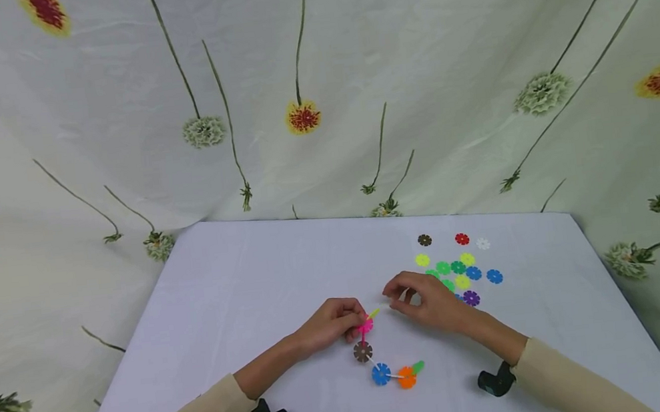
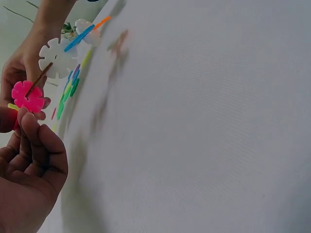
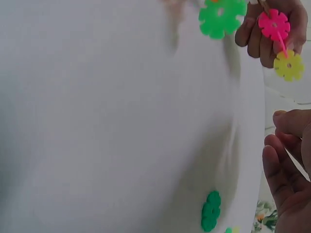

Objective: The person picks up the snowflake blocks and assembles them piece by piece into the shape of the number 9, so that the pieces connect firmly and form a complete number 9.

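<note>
A chain of interlocking flower-shaped plastic discs hangs from my left hand (image 1: 331, 323), whose thumb and fingers pinch it at the pink disc (image 1: 367, 325). A yellow disc (image 3: 289, 65) is slotted at its upper end. Below the pink come a brown disc (image 1: 363, 351), a blue disc (image 1: 380, 374) and an orange disc (image 1: 406, 377), with white discs seen edge-on between them. The green disc (image 1: 418, 366) ends the chain. My right hand (image 1: 427, 296) hovers just right of the yellow end, fingers loosely bent, thumb and fingertips apart with nothing between them.
Loose discs lie on the white table (image 1: 240, 269) beyond my right hand, among them a brown one (image 1: 424, 240), a red one (image 1: 462, 239), a white one (image 1: 483, 243) and a purple one (image 1: 471, 298). A flowered cloth (image 1: 265, 51) hangs behind the table's far edge.
</note>
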Motion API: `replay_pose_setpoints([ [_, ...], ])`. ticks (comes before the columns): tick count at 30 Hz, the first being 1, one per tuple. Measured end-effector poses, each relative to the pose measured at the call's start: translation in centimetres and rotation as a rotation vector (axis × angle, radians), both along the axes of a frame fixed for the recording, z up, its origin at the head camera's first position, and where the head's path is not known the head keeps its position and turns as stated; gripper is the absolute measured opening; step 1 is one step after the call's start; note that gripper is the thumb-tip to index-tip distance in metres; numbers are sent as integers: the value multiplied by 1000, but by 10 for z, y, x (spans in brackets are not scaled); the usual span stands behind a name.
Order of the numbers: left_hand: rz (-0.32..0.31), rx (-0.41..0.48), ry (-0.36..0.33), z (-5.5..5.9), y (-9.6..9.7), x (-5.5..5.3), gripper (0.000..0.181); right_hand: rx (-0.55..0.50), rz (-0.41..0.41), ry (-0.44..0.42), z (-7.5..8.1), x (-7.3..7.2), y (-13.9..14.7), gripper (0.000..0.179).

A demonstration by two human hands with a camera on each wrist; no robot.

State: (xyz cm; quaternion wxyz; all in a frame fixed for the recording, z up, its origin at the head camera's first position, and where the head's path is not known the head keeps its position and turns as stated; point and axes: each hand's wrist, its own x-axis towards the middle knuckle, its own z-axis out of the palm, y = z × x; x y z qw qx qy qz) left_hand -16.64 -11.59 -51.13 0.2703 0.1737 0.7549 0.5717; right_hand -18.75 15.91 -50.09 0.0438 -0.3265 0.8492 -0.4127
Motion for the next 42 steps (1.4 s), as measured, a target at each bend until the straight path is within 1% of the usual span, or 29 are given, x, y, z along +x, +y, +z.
replay_pose_setpoints([
  [4,-2,-8,13,-2,-2,-1,20,67,-115,-16,-5,-14,12,24],
  [8,-1,-6,25,-3,-4,0,21,166,-279,-42,-7,-26,23,18],
  [10,-2,-1,26,-3,-5,1,22,204,-339,-41,-8,-33,28,15],
  [12,-1,1,28,-4,-5,1,22,236,-378,-33,-9,-41,34,14],
  [14,1,2,28,-4,-6,0,21,269,-401,-32,-10,-50,38,18],
  [18,10,-3,20,-5,-6,1,21,322,-453,-69,-9,-62,42,27],
  [21,12,1,12,-4,-6,1,21,349,-471,-90,-7,-67,43,29],
  [24,12,0,10,-4,-6,1,22,369,-469,-114,-5,-70,43,29],
  [26,11,1,11,-4,-6,1,22,371,-468,-134,-4,-72,43,29],
  [28,11,-3,13,-5,-6,1,21,365,-465,-138,-4,-73,42,29],
  [31,12,-2,16,-5,-7,1,21,351,-451,-110,-7,-74,42,28],
  [37,12,3,10,-6,-8,1,21,276,-379,-36,-13,-71,41,23],
  [42,5,12,11,-4,-8,2,22,242,-372,-14,-12,-69,40,23],
])
